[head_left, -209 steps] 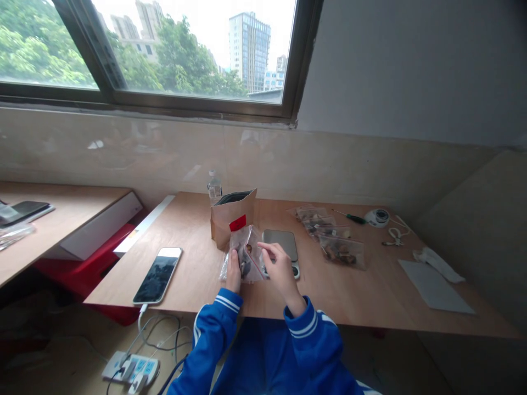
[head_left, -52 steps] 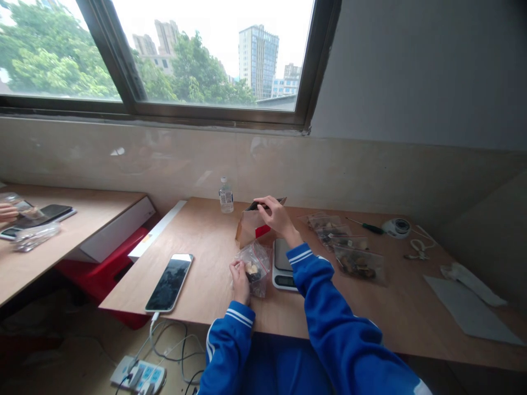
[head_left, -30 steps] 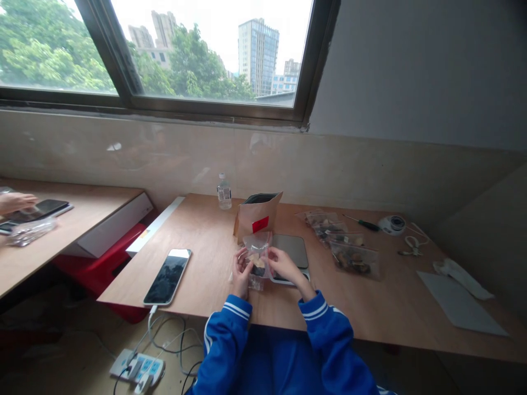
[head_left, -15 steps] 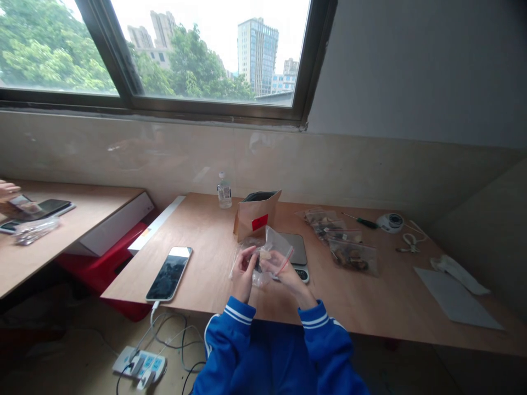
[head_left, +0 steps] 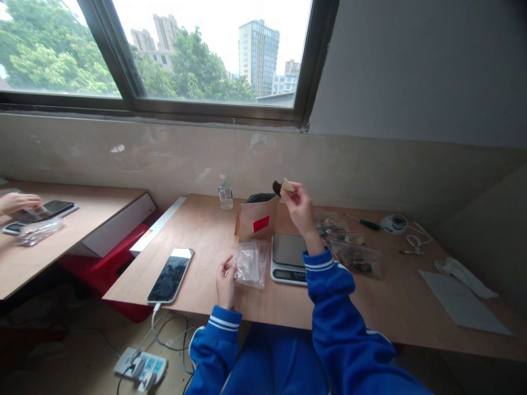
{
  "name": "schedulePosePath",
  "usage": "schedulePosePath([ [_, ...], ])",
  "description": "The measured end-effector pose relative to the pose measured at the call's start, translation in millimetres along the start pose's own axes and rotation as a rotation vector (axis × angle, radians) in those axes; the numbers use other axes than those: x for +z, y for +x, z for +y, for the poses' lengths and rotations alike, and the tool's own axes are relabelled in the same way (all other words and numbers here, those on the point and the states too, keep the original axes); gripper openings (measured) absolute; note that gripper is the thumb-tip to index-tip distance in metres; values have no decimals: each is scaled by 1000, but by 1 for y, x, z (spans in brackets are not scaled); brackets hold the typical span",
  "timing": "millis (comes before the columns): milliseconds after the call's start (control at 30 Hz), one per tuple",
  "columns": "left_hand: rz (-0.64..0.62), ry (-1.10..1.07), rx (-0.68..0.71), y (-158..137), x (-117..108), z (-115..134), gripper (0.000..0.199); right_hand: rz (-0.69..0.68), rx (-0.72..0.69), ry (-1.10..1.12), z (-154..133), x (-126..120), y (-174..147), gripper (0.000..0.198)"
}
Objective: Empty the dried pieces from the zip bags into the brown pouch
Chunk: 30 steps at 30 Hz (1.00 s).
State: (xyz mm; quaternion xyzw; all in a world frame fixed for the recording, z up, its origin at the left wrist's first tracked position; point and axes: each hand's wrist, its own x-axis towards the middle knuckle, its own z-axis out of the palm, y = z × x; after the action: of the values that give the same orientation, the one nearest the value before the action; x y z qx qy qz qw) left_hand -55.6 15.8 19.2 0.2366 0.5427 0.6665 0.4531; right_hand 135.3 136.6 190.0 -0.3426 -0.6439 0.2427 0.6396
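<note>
Just right of the centre of the frame, the right hand (head_left: 299, 206) is raised above the table (head_left: 341, 307), its thumb and fingertips pinching a pale piece (head_left: 287, 185), with a dark piece (head_left: 276, 188) showing at the pale one's left; both are up in the air, near the upper right corner of an open brown paper bag (head_left: 257, 219) that stands upright in the middle of the frame, a red label on its front. Below that bag, the left hand (head_left: 225, 280) is at the left edge of some clear zip bags (head_left: 251, 265) lying flat, fingers loosely curled; whether they grip the plastic I cannot tell. Just right of the zip bags sits a kitchen scale (head_left: 290, 255), partly covered by the right sleeve (head_left: 329, 280). Filled clear bags (head_left: 356, 258) lie in a cluster at right of centre, with a green-handled screwdriver (head_left: 366, 224) and a white dome camera (head_left: 394, 224) beyond them. A phone (head_left: 171, 276) lies at lower left of centre, plugged into a white cable, and a bottle (head_left: 225, 193) stands behind the paper bag's left side. At the far left edge, a co-worker's hand (head_left: 20, 203) is over another table.
</note>
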Motion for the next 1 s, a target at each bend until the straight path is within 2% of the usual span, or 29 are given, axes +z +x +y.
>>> schedulePosePath([
  [67, -16, -4, -20, -3, 2, -2, 59, -65, -151, -167, -2, 14, 23, 23],
  [133, -27, -9, -32, -5, 3, -2, 59, -240, -219, -366, 3, 28, 32, 22],
  [200, -29, -10, -33, -5, 2, -1, 58, -451, -210, -523, 12, 37, 30, 29],
  [267, -34, -5, -31, -4, 0, -1, 56, -550, -184, -585, 19, 42, 20, 34],
  [333, -47, 3, -30, -4, -3, 1, 55, -483, -194, -567, 19, 43, 7, 34],
  [433, -90, 20, -27, -7, -5, 5, 54, -219, -178, -473, 12, 38, -20, 31],
  [533, -173, 43, -11, -12, -2, 12, 52, -66, 36, -361, 13, 30, -55, 30],
  [600, -250, 57, 6, -15, 2, 16, 49, -125, 273, -292, 23, 23, -78, 30],
  [667, -301, 60, 22, -18, 4, 17, 46, -338, 504, -192, 35, 15, -94, 34],
  [733, -312, 52, 28, -19, 5, 16, 44, -531, 612, -82, 45, 7, -103, 38],
  [767, -311, 47, 26, -19, 5, 15, 45, -531, 616, -48, 48, 4, -104, 39],
  [800, -310, 44, 22, -19, 5, 15, 45, -456, 599, -36, 50, 2, -104, 39],
  [900, -334, 34, 14, -19, 3, 15, 49, -100, 513, -73, 50, 0, -100, 39],
  [933, -357, 31, 6, -19, 2, 16, 52, -58, 485, -73, 49, 1, -99, 38],
  [1000, -420, 19, -34, -20, 0, 20, 56, -109, 445, -40, 44, 1, -97, 37],
])
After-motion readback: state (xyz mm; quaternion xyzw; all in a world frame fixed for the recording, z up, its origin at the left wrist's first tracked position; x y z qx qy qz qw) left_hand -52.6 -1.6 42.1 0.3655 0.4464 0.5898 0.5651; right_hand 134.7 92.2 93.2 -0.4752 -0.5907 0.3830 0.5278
